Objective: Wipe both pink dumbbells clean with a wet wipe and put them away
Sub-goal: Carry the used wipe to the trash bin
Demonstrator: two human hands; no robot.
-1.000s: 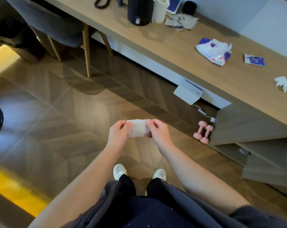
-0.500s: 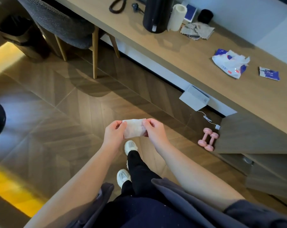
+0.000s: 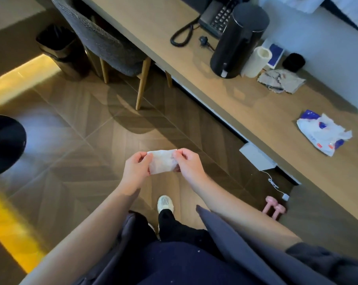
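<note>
Currently both hands are raised in front of the body, stretching a white wet wipe (image 3: 162,162) between them: the left hand (image 3: 136,171) pinches its left edge with curled fingers (image 3: 142,159), and the right hand (image 3: 189,164) pinches its right edge the same way. Both pink dumbbells (image 3: 273,207) lie side by side on the floor (image 3: 81,130), at the foot of the wooden surface (image 3: 256,112). A wipe pack (image 3: 321,132) lies on that surface.
</note>
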